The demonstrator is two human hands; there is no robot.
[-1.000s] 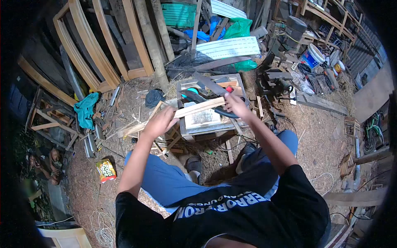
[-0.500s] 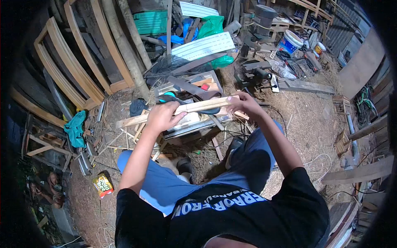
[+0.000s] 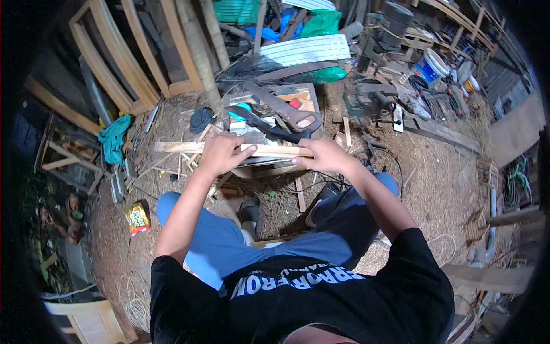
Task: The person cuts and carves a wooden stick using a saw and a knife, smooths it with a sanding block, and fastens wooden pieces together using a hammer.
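Note:
A light wooden strip (image 3: 278, 151) lies level across the front of a low work box (image 3: 314, 97). My left hand (image 3: 223, 153) is closed around the strip left of its middle, and a length of it sticks out to the left. My right hand (image 3: 325, 156) grips its right end, with the thumb at the near side. Just beyond the strip, on the box, are a handsaw (image 3: 281, 106) with a wooden handle and a second, dark saw-like tool (image 3: 266, 125). A red item (image 3: 295, 104) and a turquoise round item (image 3: 240, 112) lie near them.
Curved wooden frames (image 3: 117, 57) lean at the back left. A bench vise or similar metal tool (image 3: 375, 106) stands to the right, near a paint bucket (image 3: 431, 66). A snack packet (image 3: 137, 219) and a teal cloth (image 3: 114, 139) lie at left. Wood scraps and cables litter the floor.
Both hands have brought the wooden strip lower and nearer, from tilted up at the right to almost level. The view has shifted, and the handsaw's handle now shows beyond the strip.

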